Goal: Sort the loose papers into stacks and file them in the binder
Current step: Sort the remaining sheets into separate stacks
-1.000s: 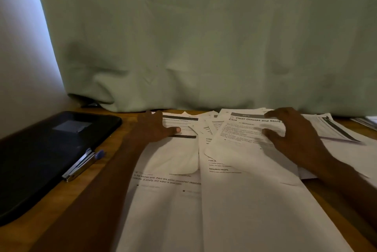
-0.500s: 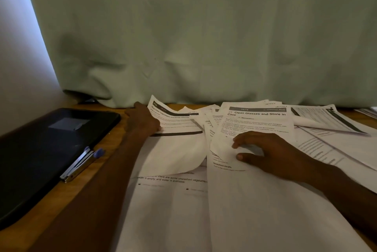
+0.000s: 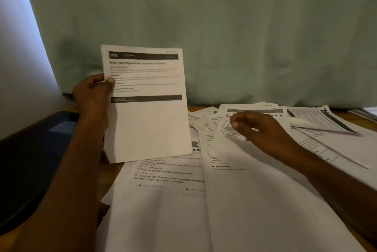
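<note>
**A:** Status: your left hand (image 3: 92, 93) pinches one printed sheet (image 3: 145, 105) by its left edge, thumb on the face, and holds it upright above the left side of the desk (image 3: 365, 240). Your right hand (image 3: 263, 129) hovers over the loose papers (image 3: 255, 200) with fingers loosely curled. It's blurred, so I can't tell whether it touches or grips the top page.

**B:** Where's the binder?

**A:** Probably the dark flat cover (image 3: 30, 160) at the desk's left edge, lying closed. I can't confirm it. The papers fan across the middle and right of the desk, overlapping, none squared into stacks yet.

**B:** So how do you do this step well?

**A:** Read the heading on the lifted sheet, then pick its category. Set it on bare wood near the left edge, beside the cover, as the base of the first stack. Keep the pinch near the edge so the title stays readable. With your right hand, peel one page at a time. The overlaps will likely drag neighbours along, and one sheet at the far right already curls up.
</note>
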